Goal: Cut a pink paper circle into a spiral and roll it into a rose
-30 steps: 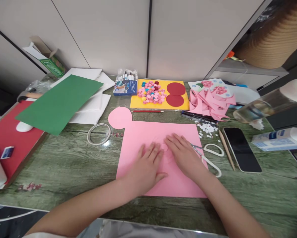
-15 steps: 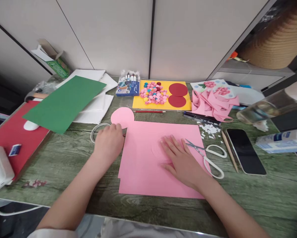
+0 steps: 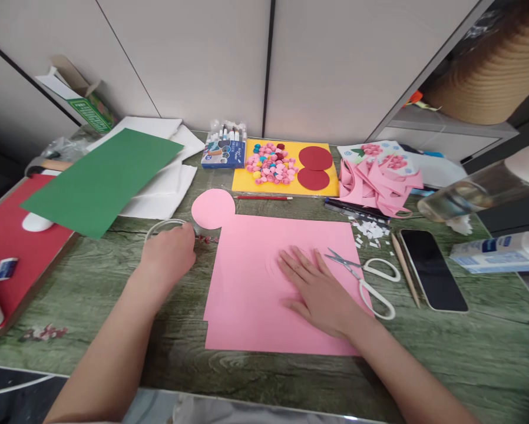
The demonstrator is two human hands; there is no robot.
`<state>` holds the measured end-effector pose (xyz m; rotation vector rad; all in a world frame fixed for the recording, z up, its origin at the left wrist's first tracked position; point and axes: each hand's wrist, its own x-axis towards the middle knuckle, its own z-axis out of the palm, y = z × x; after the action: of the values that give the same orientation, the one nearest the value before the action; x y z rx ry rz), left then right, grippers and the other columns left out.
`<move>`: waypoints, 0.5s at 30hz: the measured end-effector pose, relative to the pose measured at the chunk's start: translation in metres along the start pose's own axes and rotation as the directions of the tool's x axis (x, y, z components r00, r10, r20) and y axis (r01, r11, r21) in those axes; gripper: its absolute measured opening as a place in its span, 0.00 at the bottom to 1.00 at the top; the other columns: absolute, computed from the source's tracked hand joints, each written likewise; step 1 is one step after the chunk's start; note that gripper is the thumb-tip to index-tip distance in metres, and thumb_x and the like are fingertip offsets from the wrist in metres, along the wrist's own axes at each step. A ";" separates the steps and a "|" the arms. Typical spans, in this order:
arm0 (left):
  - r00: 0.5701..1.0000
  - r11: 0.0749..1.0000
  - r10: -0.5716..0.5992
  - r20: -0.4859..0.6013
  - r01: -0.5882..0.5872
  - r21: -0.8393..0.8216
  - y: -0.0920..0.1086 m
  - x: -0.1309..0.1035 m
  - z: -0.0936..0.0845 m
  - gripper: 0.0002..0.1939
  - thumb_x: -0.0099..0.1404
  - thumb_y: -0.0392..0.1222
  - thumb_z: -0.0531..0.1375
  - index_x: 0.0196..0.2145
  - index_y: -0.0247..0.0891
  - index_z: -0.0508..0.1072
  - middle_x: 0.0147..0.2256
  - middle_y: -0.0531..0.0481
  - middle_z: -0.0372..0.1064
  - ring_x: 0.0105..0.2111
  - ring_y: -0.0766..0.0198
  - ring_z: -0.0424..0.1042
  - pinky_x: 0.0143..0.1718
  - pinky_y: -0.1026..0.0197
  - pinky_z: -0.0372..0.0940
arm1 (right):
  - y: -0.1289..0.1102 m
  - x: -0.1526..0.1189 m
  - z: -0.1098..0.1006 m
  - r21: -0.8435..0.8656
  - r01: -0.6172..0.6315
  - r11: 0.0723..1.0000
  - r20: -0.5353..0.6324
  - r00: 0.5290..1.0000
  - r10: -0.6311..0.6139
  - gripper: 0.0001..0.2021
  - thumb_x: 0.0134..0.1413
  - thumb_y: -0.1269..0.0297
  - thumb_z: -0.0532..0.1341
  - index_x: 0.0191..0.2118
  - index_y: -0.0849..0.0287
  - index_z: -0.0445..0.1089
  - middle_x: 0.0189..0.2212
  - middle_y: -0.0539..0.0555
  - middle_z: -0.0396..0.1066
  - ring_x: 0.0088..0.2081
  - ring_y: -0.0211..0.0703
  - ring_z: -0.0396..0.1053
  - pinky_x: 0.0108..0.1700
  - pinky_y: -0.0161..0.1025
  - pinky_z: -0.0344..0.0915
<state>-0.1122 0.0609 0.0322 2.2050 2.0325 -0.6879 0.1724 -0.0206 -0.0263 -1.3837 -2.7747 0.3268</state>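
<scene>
On the left, my left hand (image 3: 169,253) is closed, its fingers curled at a pale ring that looks like a roll of tape (image 3: 158,224). My fingertips are hidden behind the hand. My right hand (image 3: 315,285) lies flat with fingers spread on stacked pink sheets (image 3: 251,294). Faint curved lines show on the top sheet beside my fingers. A pink paper circle (image 3: 213,208) lies at the sheets' upper left corner. White-handled scissors (image 3: 362,277) rest with their slightly parted blades over the sheets' right edge, just right of my right hand.
Behind the sheets are a red pencil (image 3: 264,198), a yellow sheet (image 3: 264,187) bearing small pink balls and two red circles, and a marker box (image 3: 224,154). Pink scraps (image 3: 379,182), a phone (image 3: 433,270) and a bottle (image 3: 463,188) stand right; green paper (image 3: 103,179) lies left.
My left hand has moved left, away from the pink circle, and the pale ring has shifted slightly left with it. My right hand stays flat on the sheets. The view has shifted a little.
</scene>
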 end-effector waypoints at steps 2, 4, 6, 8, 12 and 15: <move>0.998 1.000 0.016 -0.062 -0.016 0.003 0.002 -0.007 -0.004 0.10 0.57 0.33 0.48 0.37 0.31 0.64 0.32 0.36 0.71 0.32 0.47 0.73 0.27 0.55 0.61 | 0.000 0.000 -0.006 0.025 0.022 0.999 -0.019 1.000 -0.022 0.33 0.59 0.51 0.49 0.65 0.60 0.38 0.64 0.55 0.42 0.65 0.54 0.36 0.61 0.64 0.37; 0.990 0.997 0.052 -0.135 -0.060 -0.054 0.007 -0.013 -0.008 0.09 0.59 0.35 0.48 0.37 0.33 0.64 0.32 0.39 0.70 0.29 0.50 0.72 0.26 0.56 0.60 | 0.002 -0.001 -0.014 0.052 0.044 0.998 -0.098 0.994 -0.038 0.31 0.59 0.53 0.50 0.64 0.59 0.41 0.64 0.56 0.44 0.65 0.54 0.38 0.61 0.65 0.35; 0.961 0.961 0.120 -0.248 -0.175 -0.215 0.016 -0.020 -0.012 0.09 0.61 0.38 0.49 0.38 0.35 0.64 0.33 0.43 0.69 0.29 0.56 0.70 0.26 0.59 0.59 | 0.005 -0.004 -0.022 0.107 0.023 0.994 -0.254 0.967 0.005 0.31 0.59 0.56 0.52 0.64 0.61 0.44 0.63 0.60 0.48 0.64 0.55 0.41 0.61 0.64 0.36; 0.932 0.829 0.196 -0.306 -0.324 -0.456 0.028 -0.025 -0.015 0.08 0.60 0.39 0.53 0.39 0.38 0.64 0.32 0.49 0.67 0.27 0.62 0.68 0.26 0.62 0.59 | 0.008 -0.008 -0.027 0.222 -0.049 0.974 -0.444 0.884 0.145 0.25 0.59 0.63 0.52 0.61 0.60 0.51 0.58 0.61 0.58 0.60 0.52 0.52 0.61 0.59 0.43; 0.841 0.436 0.359 -0.406 -0.535 -0.723 0.061 -0.033 -0.012 0.05 0.61 0.37 0.55 0.37 0.40 0.67 0.29 0.54 0.65 0.29 0.68 0.65 0.31 0.65 0.61 | 0.006 -0.009 -0.027 0.616 -0.187 0.765 -0.431 0.732 0.527 0.13 0.59 0.67 0.53 0.49 0.52 0.65 0.41 0.54 0.72 0.46 0.44 0.68 0.50 0.47 0.62; 0.812 0.324 0.411 -0.415 -0.555 -0.766 0.082 -0.038 -0.003 0.06 0.61 0.35 0.56 0.37 0.39 0.69 0.30 0.53 0.65 0.31 0.69 0.65 0.33 0.67 0.62 | 0.001 -0.005 -0.025 0.846 -0.178 0.503 -0.185 0.786 0.590 0.13 0.59 0.64 0.54 0.49 0.51 0.64 0.40 0.52 0.72 0.43 0.43 0.70 0.46 0.43 0.66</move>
<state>-0.0339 0.0164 0.0286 1.9640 1.0999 0.5302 0.1789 -0.0194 -0.0019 -1.5111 -1.5054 0.9680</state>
